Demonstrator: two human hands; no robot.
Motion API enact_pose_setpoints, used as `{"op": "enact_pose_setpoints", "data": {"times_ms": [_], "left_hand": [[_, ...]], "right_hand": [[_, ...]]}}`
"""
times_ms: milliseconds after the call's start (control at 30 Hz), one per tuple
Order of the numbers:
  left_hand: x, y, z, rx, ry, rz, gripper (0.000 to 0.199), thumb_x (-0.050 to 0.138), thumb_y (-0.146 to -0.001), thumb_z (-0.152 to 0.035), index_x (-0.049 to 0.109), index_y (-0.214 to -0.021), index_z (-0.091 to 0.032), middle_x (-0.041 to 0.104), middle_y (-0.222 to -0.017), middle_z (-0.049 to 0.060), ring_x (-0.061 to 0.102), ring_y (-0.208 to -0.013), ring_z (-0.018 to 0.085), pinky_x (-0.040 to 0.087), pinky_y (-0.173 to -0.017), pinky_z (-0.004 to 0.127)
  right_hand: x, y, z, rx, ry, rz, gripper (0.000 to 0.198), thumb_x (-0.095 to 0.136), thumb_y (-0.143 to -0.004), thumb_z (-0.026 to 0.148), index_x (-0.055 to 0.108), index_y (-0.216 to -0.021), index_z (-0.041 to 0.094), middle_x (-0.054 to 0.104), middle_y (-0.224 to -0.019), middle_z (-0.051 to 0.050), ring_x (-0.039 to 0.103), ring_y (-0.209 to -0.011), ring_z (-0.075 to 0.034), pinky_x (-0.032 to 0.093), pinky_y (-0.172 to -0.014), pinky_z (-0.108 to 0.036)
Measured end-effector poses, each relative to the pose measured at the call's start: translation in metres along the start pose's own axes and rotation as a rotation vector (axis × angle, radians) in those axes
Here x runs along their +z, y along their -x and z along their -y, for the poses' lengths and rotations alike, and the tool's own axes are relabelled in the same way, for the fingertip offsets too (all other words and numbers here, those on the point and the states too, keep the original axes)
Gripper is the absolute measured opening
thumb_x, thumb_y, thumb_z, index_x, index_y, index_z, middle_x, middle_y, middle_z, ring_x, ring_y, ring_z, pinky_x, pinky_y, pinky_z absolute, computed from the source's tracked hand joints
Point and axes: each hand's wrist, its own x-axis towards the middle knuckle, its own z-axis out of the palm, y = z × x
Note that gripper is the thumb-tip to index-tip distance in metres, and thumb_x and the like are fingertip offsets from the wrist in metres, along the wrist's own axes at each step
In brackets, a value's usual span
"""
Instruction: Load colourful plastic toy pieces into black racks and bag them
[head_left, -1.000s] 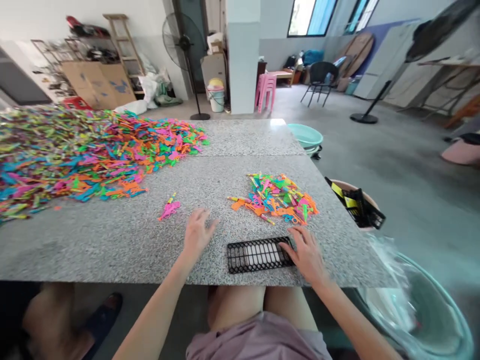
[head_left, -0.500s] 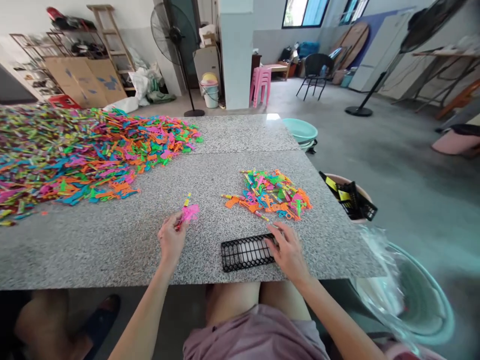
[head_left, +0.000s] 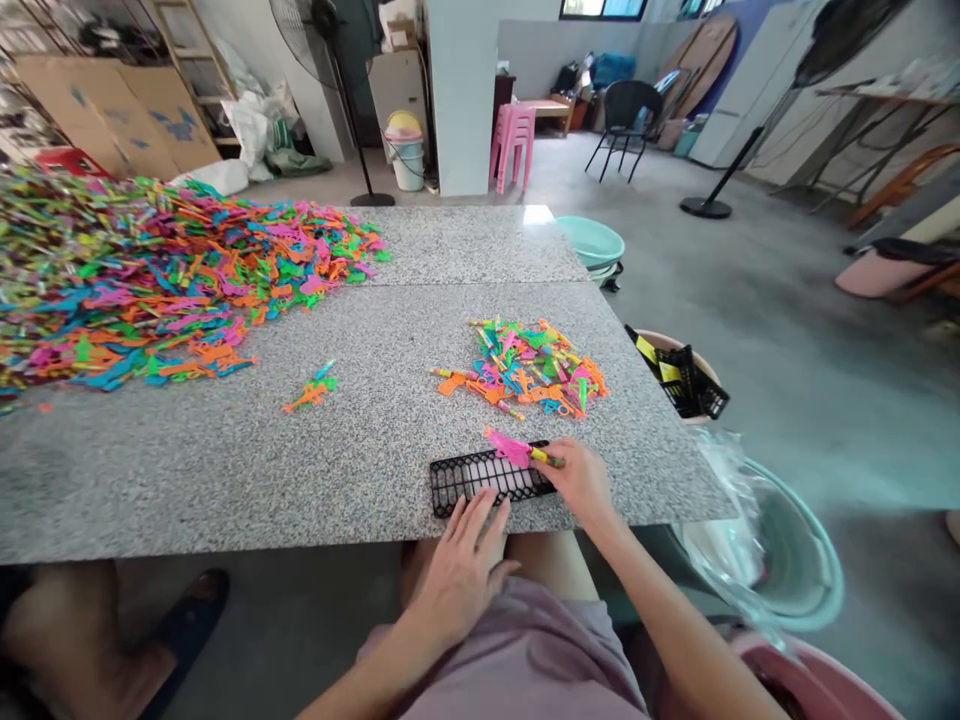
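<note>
A pink toy gun (head_left: 513, 449) with a yellow, patterned tube is pinched in my right hand (head_left: 582, 482). It hangs over the right half of a black plastic lattice basket (head_left: 459, 484) near the table's front edge. My left hand (head_left: 475, 552) reaches the basket's near rim with its fingers stretched out. Beyond the basket lies a small pile of bright toy guns and tubes (head_left: 537, 366). An orange toy gun (head_left: 309, 397) with green and blue parts lies by itself to the left.
A large heap of similar toys (head_left: 187, 270) covers the left of the speckled stone table (head_left: 360, 460). To the right of the table stand a bin of black baskets (head_left: 682, 375) and a green tub (head_left: 799, 550) with clear plastic. Another person's leg (head_left: 82, 630) shows at lower left.
The pink toy gun has passed from my left hand to my right. My left hand moved right to the basket's near rim. An orange toy gun now lies on the table at left.
</note>
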Motion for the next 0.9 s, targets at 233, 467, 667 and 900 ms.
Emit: {"op": "enact_pose_setpoints", "data": {"times_ms": [233,467,667,900], "left_hand": [[0.044,-0.016,-0.010,-0.010,-0.120,0.180,0.078,0.043,-0.097,-0.054,0.024,-0.153,-0.003,0.029,-0.159,0.019,0.023,-0.149,0.031,0.026,-0.120,0.049],[0.046,-0.015,-0.012,-0.030,-0.099,0.186,0.082,0.045,-0.096,-0.055,0.019,-0.154,-0.003,0.029,-0.159,0.020,0.021,-0.150,0.032,0.026,-0.120,0.047],[0.048,-0.017,-0.020,-0.059,-0.035,0.169,0.088,0.045,-0.095,-0.057,0.016,-0.153,0.002,0.020,-0.160,0.025,0.016,-0.150,0.035,0.025,-0.119,0.048],[0.075,-0.010,-0.022,-0.082,0.066,0.220,0.063,0.048,-0.092,-0.051,0.049,-0.140,-0.009,0.055,-0.141,0.020,0.041,-0.139,0.035,0.032,-0.115,0.051]], "right_hand": [[0.004,0.005,-0.011,-0.037,-0.022,0.185,0.020,0.066,-0.083,0.028,0.073,-0.100,0.019,0.068,-0.090,-0.006,0.064,-0.077,-0.019,0.052,-0.073,-0.030],[0.002,0.013,0.014,-0.282,0.388,0.142,0.014,0.057,-0.090,0.022,0.071,-0.092,0.022,0.060,-0.096,-0.010,0.058,-0.087,-0.025,0.050,-0.078,-0.038],[-0.004,0.006,0.029,-0.203,0.369,0.226,0.006,0.061,-0.086,0.019,0.066,-0.088,0.020,0.061,-0.089,-0.006,0.061,-0.073,-0.018,0.045,-0.065,-0.029],[0.034,0.011,0.082,-0.123,-0.087,0.238,0.012,0.058,-0.089,0.030,0.065,-0.089,0.020,0.068,-0.079,-0.003,0.062,-0.068,-0.017,0.046,-0.064,-0.027]]}}
